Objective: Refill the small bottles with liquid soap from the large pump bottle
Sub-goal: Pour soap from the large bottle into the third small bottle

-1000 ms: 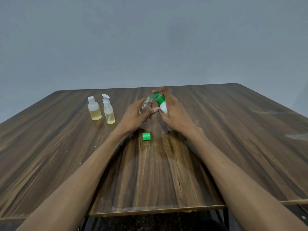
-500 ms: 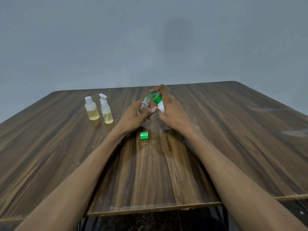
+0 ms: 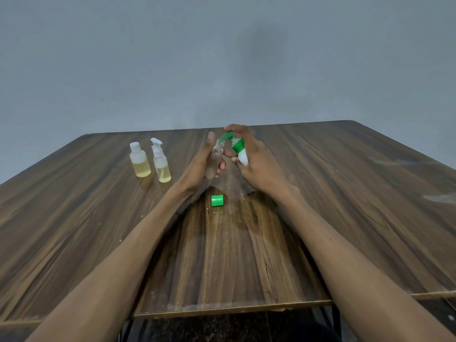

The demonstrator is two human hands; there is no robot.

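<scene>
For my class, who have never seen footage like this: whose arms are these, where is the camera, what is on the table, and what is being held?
There is no machine: a person wears a camera on the head, looking forward and down, so both arms reach in from below. The left hand holds a small clear bottle, open at the top. The right hand grips a white pump bottle, its green nozzle at the small bottle's mouth. On the wooden table lie a green cap, a capped bottle and a spray bottle, both part-filled with yellowish liquid.

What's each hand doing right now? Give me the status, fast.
Left hand: holds the small clear bottle, uncapped.
Right hand: grips the large pump bottle, fingers over its green pump head, nozzle at the small bottle's mouth.
</scene>
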